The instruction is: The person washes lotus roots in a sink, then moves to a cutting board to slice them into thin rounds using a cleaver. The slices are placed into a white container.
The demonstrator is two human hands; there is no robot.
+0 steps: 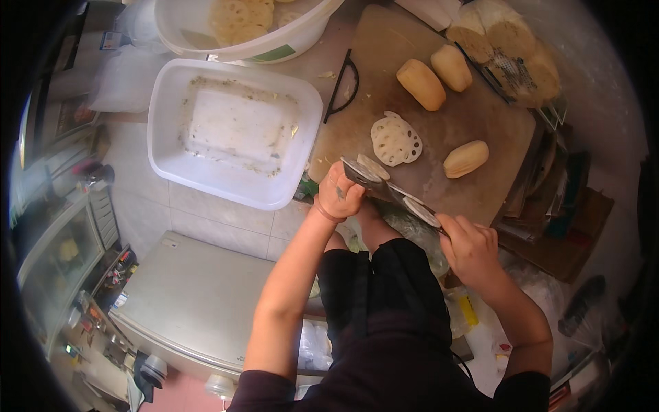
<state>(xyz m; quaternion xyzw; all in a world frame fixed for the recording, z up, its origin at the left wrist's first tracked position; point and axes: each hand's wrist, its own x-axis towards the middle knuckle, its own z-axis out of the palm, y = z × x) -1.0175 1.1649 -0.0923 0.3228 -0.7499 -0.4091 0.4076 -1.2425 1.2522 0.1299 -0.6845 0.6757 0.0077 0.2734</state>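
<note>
My right hand (471,250) is closed on the handle of a knife (383,190), held over the near edge of the cutting board (484,118). Thin lotus root slices (421,211) lie along the blade. My left hand (341,193) is at the blade's far end, its fingers curled against the metal beside more slices (368,167). Behind the knife, overlapping lotus root slices (396,139) rest on the board. Two peeled lotus root pieces (421,85) (451,68) lie farther back, and another piece (466,159) lies to the right.
A white plastic basin (234,131) with bits of debris stands left of the board. Behind it, a larger tub (247,31) holds lotus root slices. Bagged lotus roots (507,46) sit at the back right; flattened cardboard (561,237) is at the right.
</note>
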